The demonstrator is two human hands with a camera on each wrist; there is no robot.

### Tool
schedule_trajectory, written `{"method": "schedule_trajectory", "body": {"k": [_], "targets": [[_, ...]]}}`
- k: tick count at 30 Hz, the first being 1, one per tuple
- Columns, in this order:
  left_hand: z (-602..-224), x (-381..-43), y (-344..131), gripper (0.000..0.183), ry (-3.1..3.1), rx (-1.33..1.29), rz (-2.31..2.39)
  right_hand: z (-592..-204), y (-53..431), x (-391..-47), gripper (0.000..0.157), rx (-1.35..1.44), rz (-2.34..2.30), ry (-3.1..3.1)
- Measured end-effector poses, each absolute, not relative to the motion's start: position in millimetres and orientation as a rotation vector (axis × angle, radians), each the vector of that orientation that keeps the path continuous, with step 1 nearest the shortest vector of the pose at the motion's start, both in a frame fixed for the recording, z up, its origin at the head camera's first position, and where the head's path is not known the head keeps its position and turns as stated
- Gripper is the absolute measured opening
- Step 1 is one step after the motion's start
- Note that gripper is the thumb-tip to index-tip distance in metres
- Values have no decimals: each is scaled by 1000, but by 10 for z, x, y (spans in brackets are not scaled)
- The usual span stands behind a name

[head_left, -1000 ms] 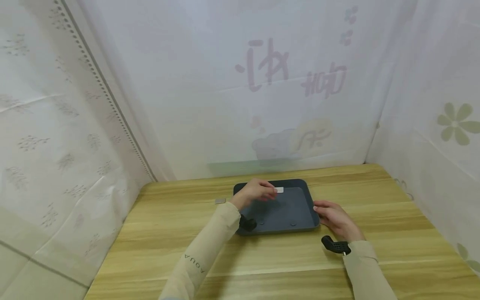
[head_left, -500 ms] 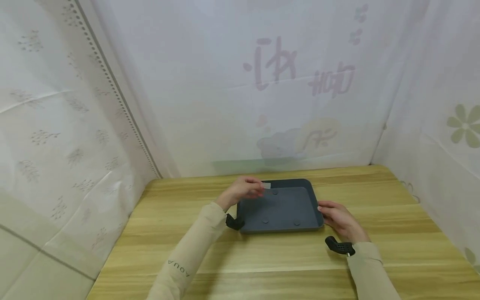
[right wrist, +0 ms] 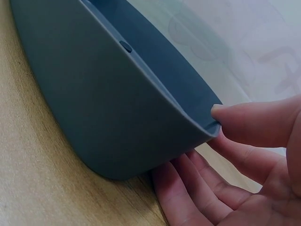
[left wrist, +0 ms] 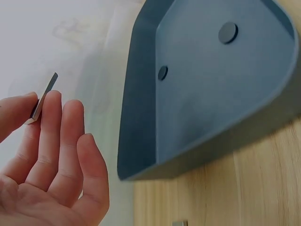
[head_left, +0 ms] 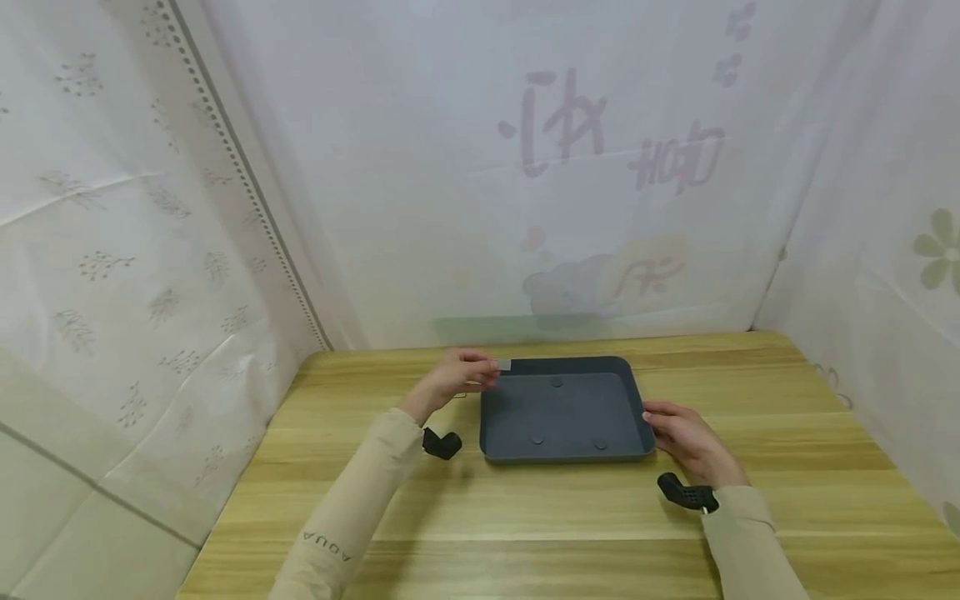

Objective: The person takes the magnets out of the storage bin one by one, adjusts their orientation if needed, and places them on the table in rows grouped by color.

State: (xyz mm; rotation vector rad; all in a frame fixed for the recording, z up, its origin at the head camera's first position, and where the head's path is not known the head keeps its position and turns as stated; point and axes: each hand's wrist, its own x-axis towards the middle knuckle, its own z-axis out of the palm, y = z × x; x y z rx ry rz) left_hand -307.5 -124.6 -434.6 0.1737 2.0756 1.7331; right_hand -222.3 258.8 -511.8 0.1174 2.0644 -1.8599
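My left hand (head_left: 453,379) pinches a small flat rectangular piece (head_left: 505,364) between thumb and fingers, just off the dark grey tray's back left corner. Edge-on in the left wrist view, the piece (left wrist: 47,92) looks thin, with a metallic side. The shallow tray (head_left: 566,412) lies on the table with round dark discs on its floor. At the tray's right side my right hand (head_left: 686,437) grips the wall. In the right wrist view, its thumb lies on the rim and the fingers sit against the outside, low near the table.
A second small grey piece (left wrist: 179,223) lies on the wood-grain table (head_left: 570,533) left of the tray, mostly hidden by the left hand in the head view. Printed white cloth (head_left: 420,192) hangs behind the table and along both sides.
My left hand has moved left with the piece, from over the tray's middle to its back left corner. The right hand stays on the tray's side. The head view has shifted slightly.
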Motion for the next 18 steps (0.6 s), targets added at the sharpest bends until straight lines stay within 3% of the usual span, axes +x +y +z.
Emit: {"method": "schedule_trajectory", "body": {"k": [11, 18], "targets": [[-4368, -3035, -1613, 36, 2099, 119, 1763, -5119, 2596, -2234, 64, 100, -1875, 2056], [-4408, -3003, -1808, 33, 2123, 62, 1786, -5106, 2589, -2237, 63, 104, -1887, 2053]]}}
